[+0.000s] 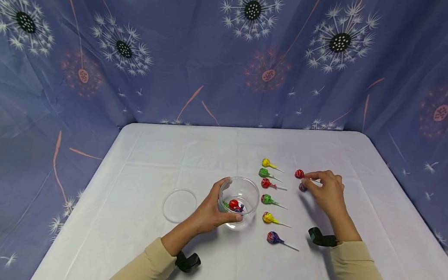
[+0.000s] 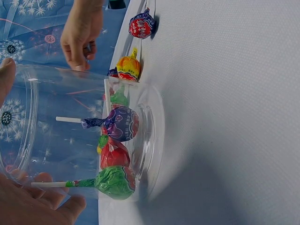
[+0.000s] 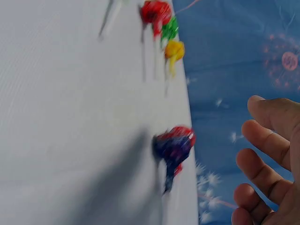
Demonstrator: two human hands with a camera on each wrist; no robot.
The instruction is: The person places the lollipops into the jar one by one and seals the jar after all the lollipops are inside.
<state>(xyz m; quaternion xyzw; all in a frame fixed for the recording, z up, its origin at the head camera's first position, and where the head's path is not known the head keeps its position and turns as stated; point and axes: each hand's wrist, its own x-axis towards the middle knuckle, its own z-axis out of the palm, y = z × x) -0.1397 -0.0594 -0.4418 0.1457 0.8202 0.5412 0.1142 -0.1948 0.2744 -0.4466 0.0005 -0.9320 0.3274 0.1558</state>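
My left hand (image 1: 213, 208) grips a clear plastic jar (image 1: 240, 184), fingers and thumb around its side. Inside lie lollipops: a purple one (image 2: 123, 124), a red one (image 2: 115, 154) and a green one (image 2: 116, 183). Over on the right, my right hand (image 1: 327, 193) hovers by a red lollipop (image 1: 299, 174) and a dark purple lollipop (image 1: 303, 187), partly hidden by the fingers in the head view. The right wrist view shows its fingers (image 3: 262, 173) loosely bent and apart from the purple lollipop (image 3: 174, 146), with nothing held.
Between the hands, several lollipops lie in a column on the white table, from a yellow one (image 1: 266, 163) at the back to a purple one (image 1: 274, 237) at the front. A clear round lid (image 1: 164, 212) lies left of the jar. Patterned blue cloth (image 1: 198, 60) hangs behind.
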